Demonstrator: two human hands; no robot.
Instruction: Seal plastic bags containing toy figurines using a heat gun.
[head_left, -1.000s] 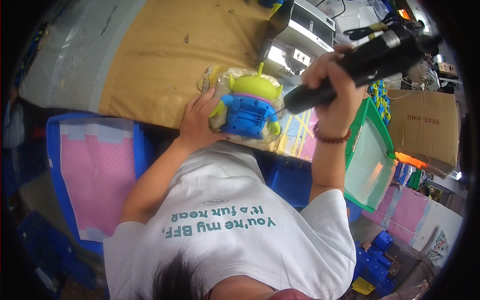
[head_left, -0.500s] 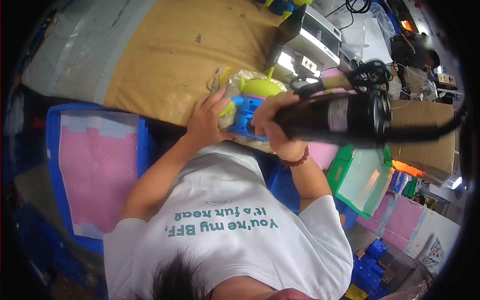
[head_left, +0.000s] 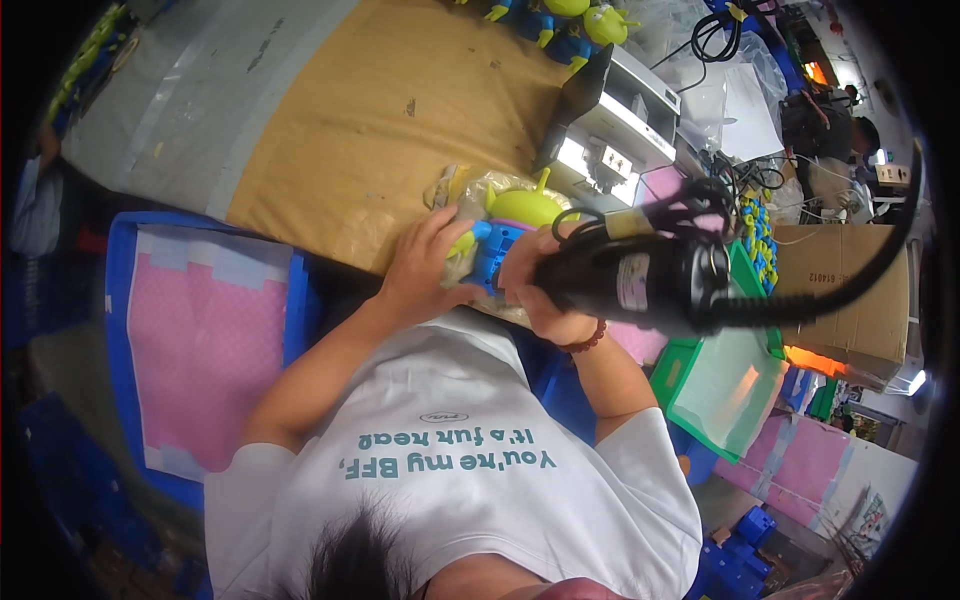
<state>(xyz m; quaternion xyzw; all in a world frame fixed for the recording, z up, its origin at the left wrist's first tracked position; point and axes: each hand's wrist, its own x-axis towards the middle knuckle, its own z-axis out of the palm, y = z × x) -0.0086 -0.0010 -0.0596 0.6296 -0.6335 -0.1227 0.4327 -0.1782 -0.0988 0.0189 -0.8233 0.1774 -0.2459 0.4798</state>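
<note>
A toy figure with a green head and blue body (head_left: pixel 491 250) lies on a crumpled clear plastic bag (head_left: pixel 480 195) at the table's near edge. My left hand (head_left: pixel 425 262) steadies it from the left, thumb at the near side and fingers by its green hand. My right hand (head_left: pixel 545 290) is wrapped round the front end of a black corded electric screwdriver (head_left: pixel 640 285). The screwdriver is held nearly level over the figure's right side. My right fingers hide its tip and part of the blue body.
A white and black box-shaped device (head_left: pixel 620 130) stands beyond the figure. More toy figures (head_left: pixel 585 25) are at the far edge. A blue bin with pink lining (head_left: pixel 205 350) is at left, a green tray (head_left: pixel 725 385) at right. A cardboard box (head_left: pixel 845 290) stands farther right.
The screwdriver and my right hand have shifted slightly left and down and look sharper. The whole view has tilted a little, showing more figures at the far edge. My left hand stays on the toy figure.
</note>
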